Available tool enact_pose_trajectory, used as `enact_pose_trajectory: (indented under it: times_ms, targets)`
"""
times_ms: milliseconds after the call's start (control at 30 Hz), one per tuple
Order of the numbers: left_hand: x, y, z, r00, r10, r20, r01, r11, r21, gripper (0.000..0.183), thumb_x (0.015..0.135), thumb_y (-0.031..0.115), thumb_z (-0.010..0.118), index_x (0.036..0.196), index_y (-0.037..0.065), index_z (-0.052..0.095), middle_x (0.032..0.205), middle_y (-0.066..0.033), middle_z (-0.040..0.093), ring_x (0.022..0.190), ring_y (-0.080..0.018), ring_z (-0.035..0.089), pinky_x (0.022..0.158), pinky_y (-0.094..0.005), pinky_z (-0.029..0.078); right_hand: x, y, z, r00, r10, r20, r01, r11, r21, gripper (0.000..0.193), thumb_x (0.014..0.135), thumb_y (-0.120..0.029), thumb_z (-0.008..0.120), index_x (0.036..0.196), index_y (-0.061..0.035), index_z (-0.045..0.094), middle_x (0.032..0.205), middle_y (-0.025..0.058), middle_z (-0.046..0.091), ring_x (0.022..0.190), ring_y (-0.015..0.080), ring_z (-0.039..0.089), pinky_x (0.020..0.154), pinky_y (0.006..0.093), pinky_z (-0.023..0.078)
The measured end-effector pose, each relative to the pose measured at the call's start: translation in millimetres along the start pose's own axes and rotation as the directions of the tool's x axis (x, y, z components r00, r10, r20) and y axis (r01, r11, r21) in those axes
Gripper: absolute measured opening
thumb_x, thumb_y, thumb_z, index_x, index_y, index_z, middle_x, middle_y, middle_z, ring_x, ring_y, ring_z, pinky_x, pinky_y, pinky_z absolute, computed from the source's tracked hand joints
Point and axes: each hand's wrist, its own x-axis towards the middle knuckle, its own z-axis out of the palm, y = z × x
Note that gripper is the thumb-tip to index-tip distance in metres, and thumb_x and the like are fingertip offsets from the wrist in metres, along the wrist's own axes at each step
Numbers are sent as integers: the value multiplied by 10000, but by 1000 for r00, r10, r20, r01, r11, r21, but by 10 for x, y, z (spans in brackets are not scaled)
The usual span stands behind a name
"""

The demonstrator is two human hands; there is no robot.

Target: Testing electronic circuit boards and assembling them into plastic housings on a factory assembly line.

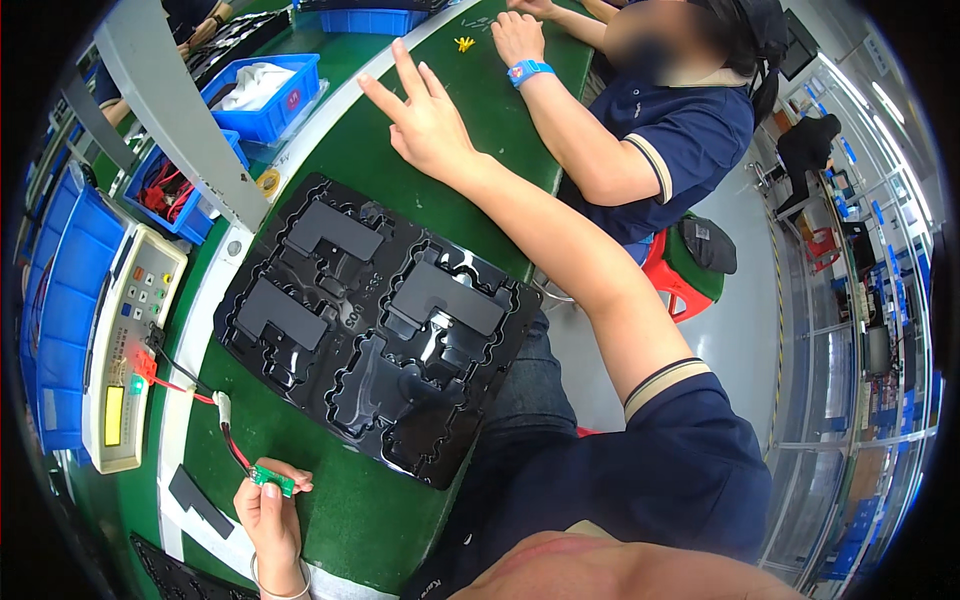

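Observation:
My left hand [268,515] pinches a small green circuit board [272,481] between thumb and fingers, low in the view above the green table. Red and black wires run from the board to a white connector [223,409], then on to a cream tester [130,350] with buttons and a lit yellow-green display. My right hand [430,130] is stretched far across the table, fingers spread and holding nothing. Between my hands lies a black moulded tray [365,385]. Several dark flat L-shaped parts, such as this one [282,318], rest in its recesses; the nearest recess holds no such part.
Another dark L-shaped part [200,502] lies beside the tester. Blue bins [265,125] hold white cloth and red leads behind a grey metal post [180,110]. A co-worker's arm [570,130] rests at the far table edge, near a small yellow object [465,44].

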Motion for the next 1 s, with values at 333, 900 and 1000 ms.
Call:
enact_pose_trajectory:
  times_ms: [333, 900, 1000]
  targets:
    - [-21, 5, -6, 1000, 3, 5, -3, 1000, 4, 272, 862, 219, 459, 785, -38, 506, 770, -120, 531, 668, -172, 519, 641, -283, 426, -4, -9, -40, 998, -28, 52, 35, 992, -123, 746, 578, 58, 540, 1249, -221, 372, 1300, 310, 197, 664, 231, 589, 957, 446, 302]
    - [-4, 12, -14, 1000, 6, 12, -6, 1000, 6, 266, 867, 209, 454, 786, -40, 501, 776, -128, 537, 670, -176, 531, 638, -280, 440, -37, -54, -2, 955, 29, 295, -4, 996, -86, 747, 637, -90, 641, 1278, -279, 308, 802, 15, 583, 1170, 362, 325, 928, 654, 95]
    - [-6, 2, -12, 1000, 3, 20, -3, 1000, -12, 259, 866, 202, 453, 796, -41, 505, 777, -129, 537, 671, -177, 532, 643, -284, 441, -48, -70, -6, 966, 36, 254, -20, 998, -66, 762, 633, -113, 648, 1283, -295, 294, 1072, 68, 504, 1205, 403, 248, 924, 660, 100]
